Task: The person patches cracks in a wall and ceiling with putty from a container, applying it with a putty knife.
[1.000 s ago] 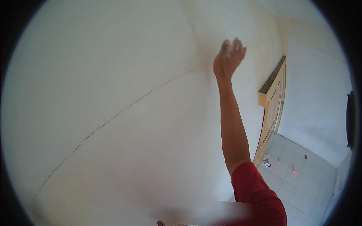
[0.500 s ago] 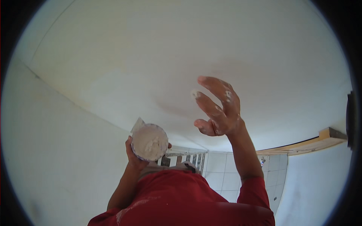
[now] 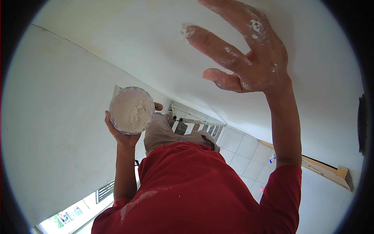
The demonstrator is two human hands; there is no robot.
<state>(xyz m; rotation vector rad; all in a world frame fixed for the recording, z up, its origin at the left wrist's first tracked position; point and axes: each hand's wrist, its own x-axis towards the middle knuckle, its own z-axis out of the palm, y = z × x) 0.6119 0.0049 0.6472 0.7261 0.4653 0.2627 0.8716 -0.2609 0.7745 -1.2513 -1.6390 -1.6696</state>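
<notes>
My left hand is wrapped round a round tub from below, holding it open side up. Pale, lumpy paste, like wall filler, lies inside. A flat grey blade sticks out past the tub's rim on one side, and a brown handle shows on the other; they look like parts of one putty knife held against the tub. Raised in front of the pale wall surface, my right hand has its fingers spread. White paste sits on one fingertip and smears its knuckles. Whether a finger touches the wall cannot be told.
Below me stands a paint-spattered ladder with several rungs, over a tiled floor. A wooden frame runs along the wall at right. A bright window opening is at lower left. Another pale wall rises on the left.
My right hand has risen and looks larger, its fingers spread wider. My left hand with the tub has moved up and left. The view has tilted, bringing the window into sight.
</notes>
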